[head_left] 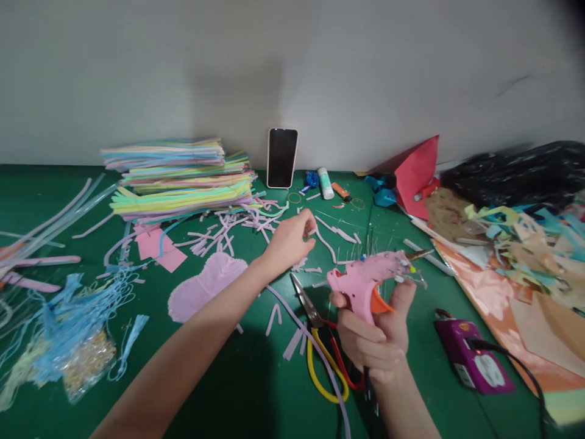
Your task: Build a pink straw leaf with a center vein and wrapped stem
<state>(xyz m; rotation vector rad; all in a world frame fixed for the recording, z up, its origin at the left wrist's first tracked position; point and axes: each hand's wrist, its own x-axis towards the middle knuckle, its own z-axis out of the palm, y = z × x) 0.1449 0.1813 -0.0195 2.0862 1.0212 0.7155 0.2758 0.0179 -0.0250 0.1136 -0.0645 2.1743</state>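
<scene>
My right hand point(377, 335) grips a pink hot glue gun point(361, 280) with an orange trigger, its nozzle end turned to the right. My left hand point(292, 241) reaches out over the table with its fingers curled together; whatever is between the fingertips is hidden or too small to name. Cut lavender pipe cleaner pieces point(219, 231) lie around it. Under my left forearm rests a lavender shape with rounded lobes point(205, 283), partly covered. Scissors point(311, 308) with yellow and red handles lie between my arms, and a long lavender pipe cleaner point(315, 341) crosses them.
Stacked pipe cleaner bundles point(183, 189) and an upright phone point(282, 157) stand at the back. Blue tassels point(86, 323) lie left. A glue stick point(325, 183) and lighter point(340, 191) are behind. Right are a purple power box point(473, 356) with a black cable, and paper scraps point(530, 238).
</scene>
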